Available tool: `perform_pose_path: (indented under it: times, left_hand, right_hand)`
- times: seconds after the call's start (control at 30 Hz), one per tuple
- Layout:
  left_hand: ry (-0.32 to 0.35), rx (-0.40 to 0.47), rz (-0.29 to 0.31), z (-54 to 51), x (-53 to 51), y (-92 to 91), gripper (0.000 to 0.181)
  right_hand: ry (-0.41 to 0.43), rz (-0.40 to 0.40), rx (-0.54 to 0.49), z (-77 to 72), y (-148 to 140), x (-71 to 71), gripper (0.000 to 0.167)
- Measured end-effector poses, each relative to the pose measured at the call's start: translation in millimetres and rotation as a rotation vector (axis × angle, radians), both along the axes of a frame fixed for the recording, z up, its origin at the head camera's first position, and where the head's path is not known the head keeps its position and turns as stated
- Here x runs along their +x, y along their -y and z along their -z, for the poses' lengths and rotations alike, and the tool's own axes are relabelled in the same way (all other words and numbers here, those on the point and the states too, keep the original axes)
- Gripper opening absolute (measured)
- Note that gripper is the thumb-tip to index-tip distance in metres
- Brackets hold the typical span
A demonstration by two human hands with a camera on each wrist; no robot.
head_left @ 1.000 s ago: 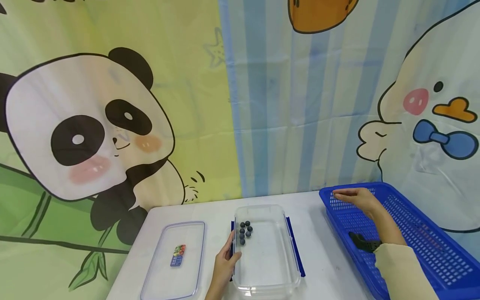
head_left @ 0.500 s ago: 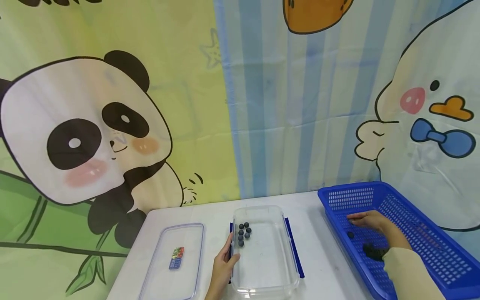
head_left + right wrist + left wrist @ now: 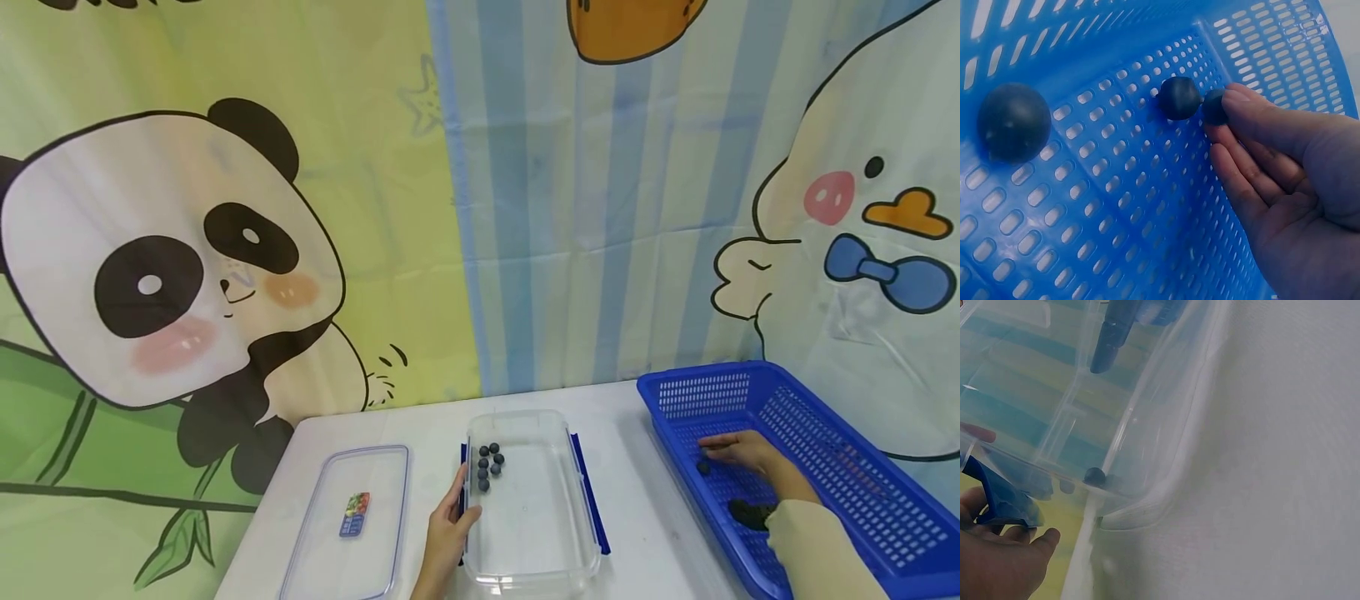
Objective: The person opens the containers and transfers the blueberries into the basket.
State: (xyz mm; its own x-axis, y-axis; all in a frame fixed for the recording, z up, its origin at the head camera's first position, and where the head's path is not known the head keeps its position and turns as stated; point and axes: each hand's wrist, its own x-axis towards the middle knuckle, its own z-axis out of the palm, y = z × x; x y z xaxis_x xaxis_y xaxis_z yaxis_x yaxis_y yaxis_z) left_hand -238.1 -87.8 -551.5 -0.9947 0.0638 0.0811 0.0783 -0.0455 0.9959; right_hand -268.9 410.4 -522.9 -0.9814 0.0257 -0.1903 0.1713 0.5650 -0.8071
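Observation:
In the head view my left hand [image 3: 446, 533] grips the left side of a clear plastic box [image 3: 540, 533], thumb at the rim, beside a blue side latch [image 3: 1007, 500]. Several blueberries [image 3: 483, 463] lie at the box's left side. My right hand [image 3: 746, 454] reaches down inside a blue perforated basket [image 3: 693, 387]. Between its thumb and fingertips it pinches a blueberry [image 3: 1215, 107]. Another blueberry [image 3: 1180, 98] sits right beside that one, and a third blueberry [image 3: 1014, 122] lies closer to the right wrist camera.
A clear lid [image 3: 315, 533] with a colourful label [image 3: 355, 514] lies left of the box on the white table [image 3: 630, 467]. A dark clump [image 3: 750, 513], partly hidden by the sleeve, is in the basket. A cartoon-printed curtain [image 3: 540, 208] hangs behind.
My right hand has come down from above the basket's rim into it and now pinches a blueberry there. The left hand keeps its grip on the box.

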Motion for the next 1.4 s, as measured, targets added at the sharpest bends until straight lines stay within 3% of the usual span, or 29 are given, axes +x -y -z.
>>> perform_pose_path:
  times: [0.27, 0.43, 0.57, 0.73, 0.87, 0.97, 1.03, 1.1, 1.27, 1.4]
  left_hand:
    - [-0.017, -0.016, -0.012, 2.5, -1.2, -0.2, 0.063]
    - [-0.012, -0.020, -0.011, 3.8, -0.2, 0.2, 0.063]
    - [-0.014, -0.027, -0.011, 4.5, -0.3, 0.7, 0.063]
    - [-0.026, -0.018, -0.001, 5.2, -0.3, 1.0, 0.062]
    - [-0.023, -0.008, 0.001, 4.8, 0.0, 0.6, 0.062]
    - [-0.034, 0.008, -0.001, 3.9, 0.5, 0.9, 0.063]
    - [-0.043, 0.021, 0.001, 3.5, 0.6, 0.9, 0.063]
    - [-0.052, 0.028, 0.006, 3.5, 0.5, 0.7, 0.063]
    - [-0.051, 0.038, 0.014, 4.7, 0.5, 0.3, 0.064]
    - [-0.055, 0.052, 0.023, 5.2, 0.5, 0.6, 0.064]
  right_hand:
    - [0.010, 0.027, -0.009, 0.8, -3, 2.6, 0.043]
    - [-0.010, 0.001, -0.079, -10.4, 0, 1.7, 0.042]
    - [-0.043, -0.055, -0.158, -33.0, 14, -1.2, 0.043]
    - [-0.090, -0.105, -0.199, -73.0, 49, -7.2, 0.048]
    - [-0.132, -0.186, -0.240, -101.8, 101, -15.7, 0.051]
    - [-0.132, -0.283, -0.306, -112.4, 152, -21.4, 0.045]
    - [-0.115, -0.322, -0.356, -112.8, 189, -23.4, 0.038]
    - [-0.099, -0.312, -0.390, -107.7, 225, -23.2, 0.032]
    - [-0.088, -0.159, -0.405, -79.8, 302, -17.2, 0.025]
    - [-0.094, -0.078, -0.381, -54.6, 336, -20.1, 0.020]
